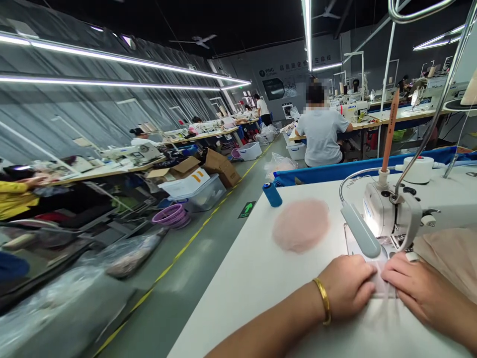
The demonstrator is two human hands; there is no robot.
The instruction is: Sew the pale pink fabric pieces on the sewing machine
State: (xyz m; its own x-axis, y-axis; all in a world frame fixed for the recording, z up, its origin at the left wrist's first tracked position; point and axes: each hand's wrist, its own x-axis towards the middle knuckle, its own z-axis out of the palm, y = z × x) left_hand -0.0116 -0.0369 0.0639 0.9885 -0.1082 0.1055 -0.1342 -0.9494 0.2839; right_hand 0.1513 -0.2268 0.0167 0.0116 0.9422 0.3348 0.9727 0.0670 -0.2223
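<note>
The sheer pale fabric (380, 283) lay between your two hands and ran up to the needle area of the sewing machine (380, 209), its loose end trailing toward you over the table (231, 303). Your left hand (348, 283) rested palm down at the fabric's left edge, its fingers bent and close together, the thumb lying below them. Your right hand (419, 283) bore on the right edge, its fingers half curled and near the presser foot. Whether either hand pinched the cloth or only pressed it flat, I could not tell.

Beyond your right hand spread a beige cloth (447, 253). Left of the machine lay a rounded pink piece (301, 225), with a blue thread spool (272, 195) just beside it at the table's edge. A brown pencil (390, 132) stood upright on the machine head; its lettering was too small to make out, as were the marks on the head itself.

Ahead, a seated co-worker (322, 136) in a light shirt faced away from you, near a machine (352, 107) that read "JUKI". On the far wall, "YING" and the characters 企业 and 生命线 were legible. A green floor sign (246, 210) showed a white arrow.
</note>
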